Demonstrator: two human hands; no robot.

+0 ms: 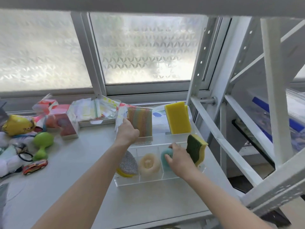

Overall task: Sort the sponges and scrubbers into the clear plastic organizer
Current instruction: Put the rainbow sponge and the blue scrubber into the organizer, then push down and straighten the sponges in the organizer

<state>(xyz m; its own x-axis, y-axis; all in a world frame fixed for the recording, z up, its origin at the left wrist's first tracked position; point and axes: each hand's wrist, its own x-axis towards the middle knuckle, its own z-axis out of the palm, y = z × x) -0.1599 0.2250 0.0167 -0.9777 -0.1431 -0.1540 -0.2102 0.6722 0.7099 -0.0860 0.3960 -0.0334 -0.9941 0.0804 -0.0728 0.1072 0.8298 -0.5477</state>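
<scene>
Both hands are working at the clear plastic organizer [148,180], which is sitting on the right part of the white shelf [74,187] below the frosted window [145,50]. Left hand [127,132] is closing around the left edge of a striped scrubbing cloth [142,123], holding it upright in the organizer's far left slot. Right hand [179,160] is curling its fingers over a teal sponge [165,158], gripping it in the near row's right compartment. Just right of that hand, a green-and-yellow scouring sponge [197,148] is standing on end at the organizer's right side, tilting slightly; whether it is sharing the teal sponge's compartment cannot be told. In the near row, a cream ring-shaped scrubber [149,163] is lying in the middle compartment, and a silver glitter scrubber [127,163] with a yellow underside is leaning in the left one. A yellow block sponge [178,117] is standing upright in the far right slot. Farther left on the shelf, well apart from the organizer, a green plastic toy [42,145], a red toy car [35,166], a yellow packet [18,124] and some clear packaged boxes [66,123] are lying scattered. White metal racking [270,96] is rising at the right.
</scene>
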